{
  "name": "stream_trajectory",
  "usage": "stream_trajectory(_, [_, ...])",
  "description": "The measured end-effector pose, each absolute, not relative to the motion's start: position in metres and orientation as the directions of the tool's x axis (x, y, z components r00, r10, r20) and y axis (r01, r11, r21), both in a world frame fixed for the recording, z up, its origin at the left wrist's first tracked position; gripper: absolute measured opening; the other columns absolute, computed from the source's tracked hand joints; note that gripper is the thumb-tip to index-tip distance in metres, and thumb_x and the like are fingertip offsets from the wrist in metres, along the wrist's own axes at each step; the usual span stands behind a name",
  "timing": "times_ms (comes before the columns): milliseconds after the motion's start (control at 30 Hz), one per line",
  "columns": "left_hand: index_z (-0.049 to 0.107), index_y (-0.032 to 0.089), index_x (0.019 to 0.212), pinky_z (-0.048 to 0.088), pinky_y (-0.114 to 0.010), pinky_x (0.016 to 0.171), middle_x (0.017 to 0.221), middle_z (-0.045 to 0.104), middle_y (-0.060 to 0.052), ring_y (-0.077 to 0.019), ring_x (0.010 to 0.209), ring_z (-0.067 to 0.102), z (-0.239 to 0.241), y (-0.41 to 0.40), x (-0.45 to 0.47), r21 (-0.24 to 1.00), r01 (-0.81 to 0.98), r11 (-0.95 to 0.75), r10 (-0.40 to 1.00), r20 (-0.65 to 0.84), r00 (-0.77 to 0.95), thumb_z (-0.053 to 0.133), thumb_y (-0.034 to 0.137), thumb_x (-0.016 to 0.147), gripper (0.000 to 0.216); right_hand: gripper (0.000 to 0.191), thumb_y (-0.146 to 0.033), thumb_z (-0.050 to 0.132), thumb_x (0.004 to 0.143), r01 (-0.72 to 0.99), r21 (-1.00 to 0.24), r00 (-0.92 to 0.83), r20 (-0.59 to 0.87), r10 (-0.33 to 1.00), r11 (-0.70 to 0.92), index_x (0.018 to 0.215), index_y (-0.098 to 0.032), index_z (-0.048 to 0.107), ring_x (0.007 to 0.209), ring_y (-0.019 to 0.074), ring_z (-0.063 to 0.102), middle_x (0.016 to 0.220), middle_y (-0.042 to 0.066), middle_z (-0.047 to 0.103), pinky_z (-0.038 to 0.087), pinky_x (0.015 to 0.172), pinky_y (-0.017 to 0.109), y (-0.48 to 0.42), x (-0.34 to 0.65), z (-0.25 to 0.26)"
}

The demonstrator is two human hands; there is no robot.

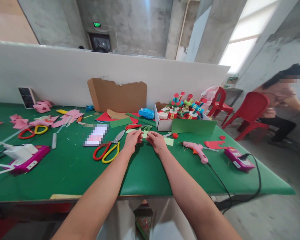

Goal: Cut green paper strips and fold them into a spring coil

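A small piece of light green paper (145,134) is pinched between the fingertips of my left hand (133,139) and my right hand (156,140), just above the green tabletop. Both hands are closed on its opposite sides. Right beyond them lie a folded dark green paper spring (147,127) and a red-handled tool (133,126), partly hidden. Another light green paper piece (169,141) rests beside my right hand. To the left of my left hand are large scissors (110,146) with one red and one yellow handle, blades spread. Farther right lies a pink glue gun (195,149).
A white box (162,125) of colourful paper-spring figures stands behind. Brown cardboard (118,95) leans on the white partition (65,66). Pink scraps and a second pair of scissors (33,131) lie left. Purple power strips (31,160) flank both sides. A person (277,96) sits far right.
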State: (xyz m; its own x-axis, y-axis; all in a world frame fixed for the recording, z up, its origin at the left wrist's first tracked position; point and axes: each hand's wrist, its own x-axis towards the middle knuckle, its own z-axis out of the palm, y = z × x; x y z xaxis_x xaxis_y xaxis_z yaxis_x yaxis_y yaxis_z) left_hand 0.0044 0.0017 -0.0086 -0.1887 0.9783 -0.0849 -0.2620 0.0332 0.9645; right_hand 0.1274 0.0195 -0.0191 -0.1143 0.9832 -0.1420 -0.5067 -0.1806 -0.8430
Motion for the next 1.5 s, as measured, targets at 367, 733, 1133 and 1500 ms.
stream_trajectory(367, [0.062, 0.014, 0.066, 0.031, -0.02, 0.044, 0.052, 0.056, 0.003, -0.0065, 0.044, 0.045, -0.0103, 0.0018, 0.0074, 0.987, -0.16, -0.015, 0.986, -0.012, -0.166, 0.078, 0.044, 0.05, 0.038, 0.033, -0.025, 0.086, 0.049, -0.449, -0.876, -0.185, -0.1, 0.978, -0.175, 0.063, -0.018, 0.057, 0.055, 0.0106, 0.061, 0.056, -0.003, 0.064, 0.053, 0.061, 0.024, 0.0149, 0.1262, -0.016])
stream_trajectory(733, [0.061, 0.015, 0.061, 0.03, -0.02, 0.043, 0.045, 0.051, 0.006, -0.0059, 0.041, 0.041, -0.0085, 0.0011, 0.0055, 0.993, -0.118, 0.003, 0.993, -0.017, -0.119, 0.079, 0.044, 0.046, 0.037, 0.035, -0.033, 0.084, 0.048, -0.353, -0.931, -0.094, -0.06, 0.994, -0.09, 0.057, -0.018, 0.054, 0.051, 0.0092, 0.057, 0.049, -0.006, 0.058, 0.049, 0.059, 0.023, 0.0149, 0.1266, -0.0173])
stream_trajectory(1133, [0.062, 0.015, 0.069, 0.034, -0.021, 0.046, 0.052, 0.056, 0.003, -0.0073, 0.045, 0.047, -0.011, 0.0026, 0.0043, 0.989, -0.148, 0.028, 0.993, -0.045, -0.111, 0.08, 0.042, 0.047, 0.039, 0.027, -0.025, 0.083, 0.052, -0.43, -0.891, -0.122, -0.103, 0.987, -0.146, 0.063, -0.018, 0.06, 0.053, 0.0098, 0.06, 0.057, -0.003, 0.064, 0.053, 0.06, 0.023, 0.0148, 0.1263, -0.0166])
stream_trajectory(1500, [0.064, 0.014, 0.068, 0.033, -0.019, 0.044, 0.052, 0.056, 0.003, -0.0061, 0.045, 0.046, -0.0086, 0.0016, 0.0065, 0.986, -0.165, 0.039, 0.991, -0.06, -0.123, 0.082, 0.045, 0.047, 0.042, 0.029, -0.029, 0.084, 0.051, -0.416, -0.906, -0.094, -0.048, 0.994, -0.083, 0.07, -0.018, 0.064, 0.055, 0.0107, 0.061, 0.058, -0.003, 0.065, 0.052, 0.062, 0.024, 0.0125, 0.1244, -0.0154])
